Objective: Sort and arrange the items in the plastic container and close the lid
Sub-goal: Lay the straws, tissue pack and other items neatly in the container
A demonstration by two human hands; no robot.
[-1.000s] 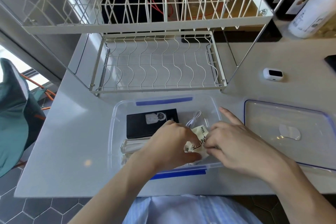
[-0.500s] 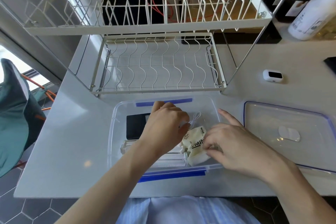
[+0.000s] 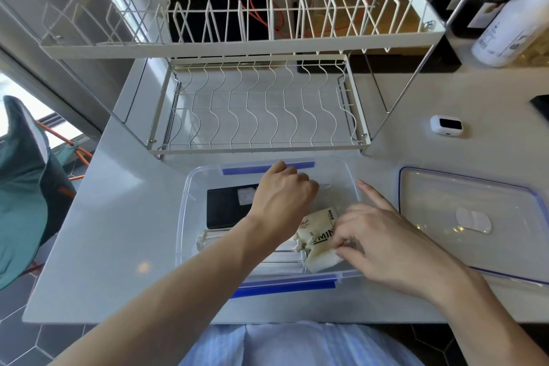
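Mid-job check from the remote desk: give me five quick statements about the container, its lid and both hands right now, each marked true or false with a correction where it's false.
1. The lid is already snapped onto the plastic container. False: it lies on the counter to the container's right.
2. The right hand touches the cream packet inside the container. True.
3. A black flat box lies in the container's left part. True.
4. The left hand rests on the counter outside the container. False: it reaches into the container, over the black flat box's right end.
5. The lower tier of the dish rack holds plates. False: it holds nothing.
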